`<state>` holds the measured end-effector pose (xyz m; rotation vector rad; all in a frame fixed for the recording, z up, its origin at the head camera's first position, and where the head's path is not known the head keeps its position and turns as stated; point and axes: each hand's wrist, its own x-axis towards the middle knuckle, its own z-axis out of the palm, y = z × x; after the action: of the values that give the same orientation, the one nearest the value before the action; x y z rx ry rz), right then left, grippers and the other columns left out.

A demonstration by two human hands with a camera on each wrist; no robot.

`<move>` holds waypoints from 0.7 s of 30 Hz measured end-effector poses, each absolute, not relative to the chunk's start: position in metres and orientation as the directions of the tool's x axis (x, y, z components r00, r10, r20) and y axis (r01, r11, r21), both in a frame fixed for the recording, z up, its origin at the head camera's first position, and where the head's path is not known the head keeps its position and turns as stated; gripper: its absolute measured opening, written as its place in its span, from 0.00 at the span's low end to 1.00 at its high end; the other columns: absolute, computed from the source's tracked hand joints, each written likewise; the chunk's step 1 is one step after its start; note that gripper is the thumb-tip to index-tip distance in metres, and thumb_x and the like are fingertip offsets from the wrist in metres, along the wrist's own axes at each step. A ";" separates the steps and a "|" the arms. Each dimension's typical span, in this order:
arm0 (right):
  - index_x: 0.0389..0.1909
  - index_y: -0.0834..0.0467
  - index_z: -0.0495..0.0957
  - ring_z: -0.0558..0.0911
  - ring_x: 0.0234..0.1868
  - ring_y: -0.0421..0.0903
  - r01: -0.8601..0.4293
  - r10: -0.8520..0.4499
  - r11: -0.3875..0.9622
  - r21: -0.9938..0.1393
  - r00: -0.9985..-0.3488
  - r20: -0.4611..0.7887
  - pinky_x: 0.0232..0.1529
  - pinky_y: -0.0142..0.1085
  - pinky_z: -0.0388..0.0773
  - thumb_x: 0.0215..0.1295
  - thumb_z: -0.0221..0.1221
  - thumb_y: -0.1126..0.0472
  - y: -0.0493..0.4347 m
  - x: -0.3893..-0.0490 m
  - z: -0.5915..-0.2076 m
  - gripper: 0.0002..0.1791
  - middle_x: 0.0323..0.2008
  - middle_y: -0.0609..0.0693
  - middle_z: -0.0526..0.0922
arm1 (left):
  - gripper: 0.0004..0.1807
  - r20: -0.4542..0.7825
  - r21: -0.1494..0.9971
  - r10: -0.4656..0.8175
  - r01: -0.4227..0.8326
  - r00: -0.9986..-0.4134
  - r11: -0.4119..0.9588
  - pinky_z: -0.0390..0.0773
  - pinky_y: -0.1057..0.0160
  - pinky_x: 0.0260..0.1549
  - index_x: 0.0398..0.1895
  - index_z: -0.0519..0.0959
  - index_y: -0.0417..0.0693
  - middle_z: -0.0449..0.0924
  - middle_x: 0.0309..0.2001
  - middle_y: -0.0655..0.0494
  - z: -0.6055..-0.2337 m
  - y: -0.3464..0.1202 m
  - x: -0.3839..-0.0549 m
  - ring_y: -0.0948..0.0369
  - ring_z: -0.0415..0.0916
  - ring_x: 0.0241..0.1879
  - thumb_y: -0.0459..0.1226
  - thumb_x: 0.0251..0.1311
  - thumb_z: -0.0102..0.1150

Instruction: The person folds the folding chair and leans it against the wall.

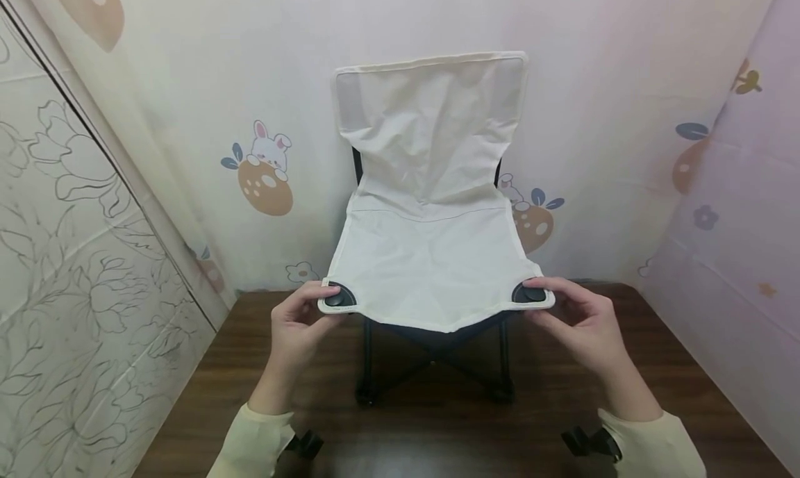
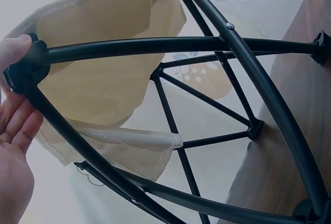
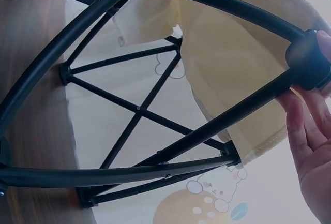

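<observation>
both hands were at the front of a folding chair [image 1: 431,249], which stood between them on a dark wooden tabletop [image 1: 437,440], its seat spanning from one hand to the other. the left hand [image 1: 298,325] pinched the front seat corner nearest it, at a black corner patch [image 1: 340,296]; the right hand [image 1: 584,325] pinched the opposite corner at its own black patch [image 1: 529,294]. the step in hand looked like steadying or settling these two corners over the leg tops. a next move would seem to call for an even pull or press from both hands, so that neither corner rode higher. beyond the hands rose the pale backrest [image 1: 431,110]; below and between them, the crossed black legs [image 1: 504,353] stood on the wood.

no box or bag was seen near either hand. the nearest thing to a container was the fabric at the corners: the wrist views showed black leg joints [image 2: 27,66] meeting it beside the fingers, but how firmly they were seated could not be told.
</observation>
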<state>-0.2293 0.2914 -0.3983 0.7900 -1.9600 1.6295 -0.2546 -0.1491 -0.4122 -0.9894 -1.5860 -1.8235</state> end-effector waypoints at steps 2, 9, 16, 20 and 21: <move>0.58 0.75 0.82 0.85 0.45 0.39 -0.676 -0.133 0.152 -0.721 -0.737 0.663 0.47 0.26 0.84 0.54 0.67 0.91 0.291 -0.229 -0.398 0.28 0.52 0.43 0.91 | 0.17 0.796 0.603 0.074 0.778 -0.600 -0.180 0.87 0.66 0.43 0.52 0.86 0.29 0.87 0.49 0.46 -0.411 -0.149 -0.254 0.58 0.83 0.47 0.20 0.60 0.76; 0.58 0.73 0.83 0.85 0.44 0.39 -0.679 -0.141 0.166 -0.716 -0.735 0.664 0.47 0.26 0.84 0.56 0.68 0.89 0.292 -0.229 -0.398 0.27 0.52 0.44 0.91 | 0.17 0.782 0.621 0.078 0.762 -0.619 -0.184 0.89 0.65 0.42 0.52 0.87 0.30 0.87 0.50 0.45 -0.411 -0.150 -0.254 0.57 0.84 0.46 0.19 0.59 0.75; 0.58 0.73 0.83 0.84 0.44 0.40 -0.687 -0.145 0.166 -0.707 -0.727 0.672 0.44 0.26 0.84 0.57 0.67 0.88 0.290 -0.228 -0.396 0.26 0.52 0.44 0.91 | 0.17 0.779 0.624 0.077 0.759 -0.622 -0.187 0.89 0.63 0.45 0.53 0.87 0.30 0.88 0.52 0.45 -0.412 -0.150 -0.255 0.56 0.84 0.46 0.19 0.60 0.74; 0.58 0.73 0.83 0.84 0.44 0.39 -0.682 -0.141 0.175 -0.711 -0.732 0.667 0.45 0.26 0.84 0.57 0.67 0.89 0.290 -0.229 -0.395 0.26 0.52 0.43 0.91 | 0.18 0.781 0.622 0.075 0.760 -0.620 -0.188 0.89 0.62 0.47 0.53 0.87 0.30 0.88 0.52 0.44 -0.411 -0.149 -0.254 0.56 0.85 0.48 0.18 0.60 0.74; 0.58 0.73 0.83 0.84 0.44 0.39 -0.680 -0.141 0.169 -0.713 -0.733 0.666 0.45 0.26 0.84 0.57 0.67 0.88 0.289 -0.229 -0.395 0.26 0.52 0.43 0.91 | 0.18 0.783 0.620 0.073 0.762 -0.618 -0.187 0.89 0.62 0.47 0.53 0.87 0.30 0.88 0.52 0.44 -0.410 -0.149 -0.254 0.55 0.85 0.48 0.17 0.59 0.73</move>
<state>-0.2286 0.2894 -0.3954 0.7749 -2.0011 1.5926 -0.2538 -0.1490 -0.4105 -0.9699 -1.5926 -1.8569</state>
